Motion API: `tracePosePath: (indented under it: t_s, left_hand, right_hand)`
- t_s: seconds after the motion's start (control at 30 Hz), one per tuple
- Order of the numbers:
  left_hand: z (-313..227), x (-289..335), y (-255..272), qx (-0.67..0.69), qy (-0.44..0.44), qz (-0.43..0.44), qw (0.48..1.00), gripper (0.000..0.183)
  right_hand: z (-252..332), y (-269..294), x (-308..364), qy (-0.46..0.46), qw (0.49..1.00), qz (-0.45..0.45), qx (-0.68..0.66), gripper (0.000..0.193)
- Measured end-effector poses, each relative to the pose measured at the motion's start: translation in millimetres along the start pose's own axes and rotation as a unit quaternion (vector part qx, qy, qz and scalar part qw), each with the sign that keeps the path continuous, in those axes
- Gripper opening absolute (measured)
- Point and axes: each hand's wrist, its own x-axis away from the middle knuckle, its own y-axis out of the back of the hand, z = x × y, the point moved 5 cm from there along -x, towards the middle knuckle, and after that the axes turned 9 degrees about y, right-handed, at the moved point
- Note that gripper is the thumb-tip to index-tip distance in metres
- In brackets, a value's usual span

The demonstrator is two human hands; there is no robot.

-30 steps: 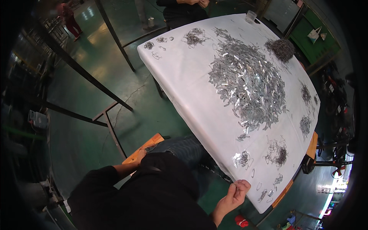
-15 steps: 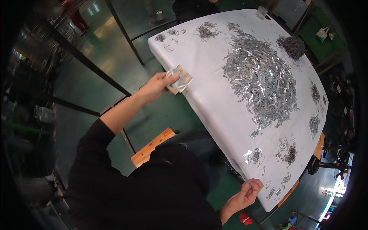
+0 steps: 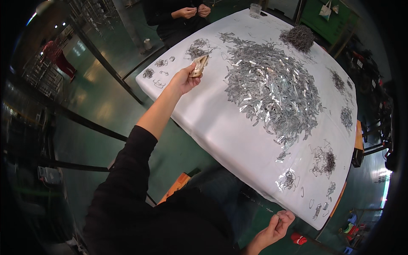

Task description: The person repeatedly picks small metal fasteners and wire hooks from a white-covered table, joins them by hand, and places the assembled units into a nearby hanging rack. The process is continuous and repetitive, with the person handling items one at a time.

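My left hand point(image 3: 184, 80) is stretched out over the far left of the white-covered table point(image 3: 204, 119). It grips a crumpled, beige-and-white flat piece point(image 3: 199, 67); whether this is cloth or a wrapper I cannot tell. Just beyond it lies a loose heap of bent wire pieces point(image 3: 198, 48). My right hand point(image 3: 275, 229) is low beside the near table edge, thumb and fingertips pinched together. Anything between those fingertips is too small to name. Small shiny metal strips form a large pile point(image 3: 272, 91) in the middle of the table.
A dark wire heap point(image 3: 299, 38) and a clear cup point(image 3: 255, 11) are at the far side. Smaller wire clusters point(image 3: 289, 180) lie near the right corner. Across the table, a person in black point(image 3: 170, 17) holds both hands together. A wooden bench point(image 3: 175, 187) stands beside me.
My left hand has moved forward and over the table with the crumpled piece, which is now turned more edge-on. My right hand remains pinched near the table edge. The view has shifted.
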Motion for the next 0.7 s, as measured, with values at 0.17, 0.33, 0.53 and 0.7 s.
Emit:
tracePosePath:
  t_s: [0.17, 0.33, 0.53, 0.7]
  left_hand:
    - [-15.1, -46.1, -13.5, 0.132, 0.053, 0.095, 0.985, 0.022]
    - [-22.2, -73.8, -18.6, 0.246, 0.115, 0.160, 0.949, 0.019]
    - [-28.4, -105.1, -15.5, 0.294, 0.129, 0.165, 0.933, 0.018]
    - [-46.8, -132.9, -8.5, 0.213, 0.007, 0.043, 0.976, 0.020]
  right_hand:
    - [9.4, 0.6, -0.4, -0.055, 0.998, 0.000, 0.044, 0.004]
    - [10.1, -1.0, -0.5, -0.060, 0.997, -0.027, 0.042, 0.007]
    - [7.0, -2.9, 1.3, -0.089, 0.994, -0.037, 0.058, 0.008]
    - [5.7, -3.6, 1.1, -0.105, 0.991, -0.047, 0.067, 0.009]
